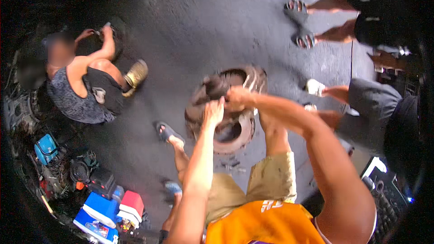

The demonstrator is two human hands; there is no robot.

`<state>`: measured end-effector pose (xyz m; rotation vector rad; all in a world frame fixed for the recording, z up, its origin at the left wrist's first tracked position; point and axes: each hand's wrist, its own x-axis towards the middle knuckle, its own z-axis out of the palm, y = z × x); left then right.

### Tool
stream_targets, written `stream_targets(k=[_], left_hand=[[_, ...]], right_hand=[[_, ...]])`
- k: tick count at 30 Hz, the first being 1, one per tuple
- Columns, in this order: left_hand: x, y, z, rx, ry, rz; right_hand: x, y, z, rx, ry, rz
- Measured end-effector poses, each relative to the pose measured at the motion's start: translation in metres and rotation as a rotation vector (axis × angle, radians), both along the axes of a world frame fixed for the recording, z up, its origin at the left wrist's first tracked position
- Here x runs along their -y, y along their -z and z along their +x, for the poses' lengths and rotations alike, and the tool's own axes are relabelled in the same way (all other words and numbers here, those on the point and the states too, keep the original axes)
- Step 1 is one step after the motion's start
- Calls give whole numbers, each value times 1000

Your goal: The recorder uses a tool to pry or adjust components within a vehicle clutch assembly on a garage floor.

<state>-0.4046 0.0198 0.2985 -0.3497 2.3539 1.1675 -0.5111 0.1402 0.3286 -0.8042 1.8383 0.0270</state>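
Observation:
A large brownish metal part (245, 131) with two round openings lies on the floor in front of me, looking like heavy machinery; its exact kind is unclear. Over its middle my two hands meet. My left hand (214, 111) is closed, its fingertips against the right hand. Just above and to the right, my right hand (238, 98) is closed as well, its knuckles toward the far side. Whatever the fingers hold is hidden. Close beyond them is a dark rounded lump (216, 87), blurred, on or above the metal part.
At the left a person (81, 81) squats, hands on a dark round thing. Several people's legs (334, 31) stand along the right. Blue boxes (101, 208), a red-and-white box (131, 203) and a teal case (46, 149) sit at lower left. Small debris (233, 166) lies nearer me.

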Motion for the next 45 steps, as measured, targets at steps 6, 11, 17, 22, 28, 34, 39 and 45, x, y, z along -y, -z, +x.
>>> stream_targets(k=[6,11,17,22,28,34,39,45], left_hand=[[-24,41,-61,116,45,60],[-33,40,-87,254,61,26],[-31,52,-126,282,38,-107],[-16,73,-180,202,15,-132],[3,51,-222,37,278,-182],[-2,5,-206,-52,330,-290],[15,11,-244,-218,342,-333],[18,8,-292,-143,430,-557]], right_hand=[[-37,61,-44,-15,45,-123],[-50,72,-65,-13,95,-155],[-50,70,-103,-15,204,-178],[-36,76,-156,-19,202,-247],[-24,91,-190,64,337,-247],[-23,91,-212,-60,459,-323],[-54,88,-232,-44,541,-361],[-45,101,-261,-199,307,-451]])
